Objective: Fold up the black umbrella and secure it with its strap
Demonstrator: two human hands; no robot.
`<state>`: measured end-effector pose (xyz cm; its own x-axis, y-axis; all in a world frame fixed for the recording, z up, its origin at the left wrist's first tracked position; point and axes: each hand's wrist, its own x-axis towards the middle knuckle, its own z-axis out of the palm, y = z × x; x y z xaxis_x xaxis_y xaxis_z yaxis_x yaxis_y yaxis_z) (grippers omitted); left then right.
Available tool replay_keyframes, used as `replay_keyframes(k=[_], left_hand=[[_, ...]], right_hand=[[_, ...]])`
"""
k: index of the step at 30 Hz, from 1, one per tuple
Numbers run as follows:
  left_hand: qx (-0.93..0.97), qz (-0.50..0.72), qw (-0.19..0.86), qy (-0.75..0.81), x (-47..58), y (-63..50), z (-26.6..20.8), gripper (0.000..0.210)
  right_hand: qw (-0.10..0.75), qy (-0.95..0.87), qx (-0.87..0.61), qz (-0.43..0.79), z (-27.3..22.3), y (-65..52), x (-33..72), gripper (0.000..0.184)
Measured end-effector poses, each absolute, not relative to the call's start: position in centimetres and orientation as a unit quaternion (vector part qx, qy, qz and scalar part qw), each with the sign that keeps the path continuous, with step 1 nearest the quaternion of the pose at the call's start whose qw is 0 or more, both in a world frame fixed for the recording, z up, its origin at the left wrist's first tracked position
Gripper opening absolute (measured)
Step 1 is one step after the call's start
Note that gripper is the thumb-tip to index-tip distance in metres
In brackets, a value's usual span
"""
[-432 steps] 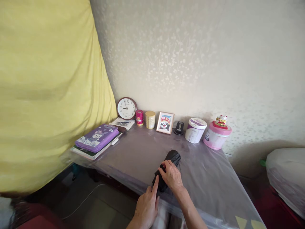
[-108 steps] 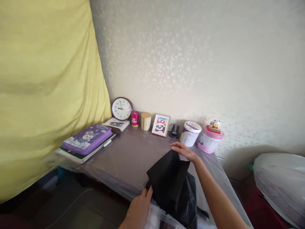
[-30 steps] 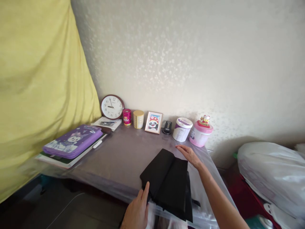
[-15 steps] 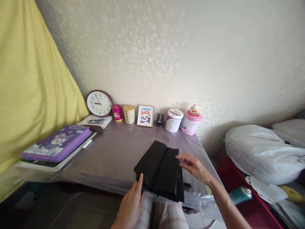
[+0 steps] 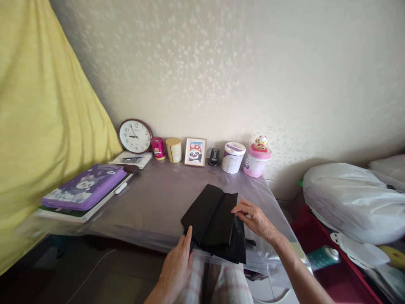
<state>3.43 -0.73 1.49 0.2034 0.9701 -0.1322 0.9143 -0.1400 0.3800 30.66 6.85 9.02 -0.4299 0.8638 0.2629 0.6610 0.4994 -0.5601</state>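
Head view: the bare right hand [image 5: 255, 217] pinches the right edge of the black, pleated thin fabric [image 5: 207, 213] between thumb and fingers; the bare left hand [image 5: 176, 262] grips its near left corner, index finger extended. The fabric lies at the near edge of the grey, plastic-covered table [image 5: 148, 198]. Beyond stands a rectangular, pale-framed panda picture [image 5: 195, 152].

The left hand [image 5: 177, 264] sits low, index extended — the right hand [image 5: 257, 220], farther forward, pinches with bent fingers [image 5: 245, 206].
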Motion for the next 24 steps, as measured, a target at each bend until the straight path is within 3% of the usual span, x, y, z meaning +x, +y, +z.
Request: replay_keyframes(k=[10,24], left_hand=[[0.762,0.043,0.189,0.618,3.6,-0.6,1.4,0.065],[0.746,0.096,0.198,0.628,3.5,-0.7,0.8,0.068]], right_hand=[[0.323,-0.81,-0.449,0.194,9.4,11.3,24.4,0.023],[0.179,-0.865,-0.469,0.024,5.3,15.3,18.8,0.019]])
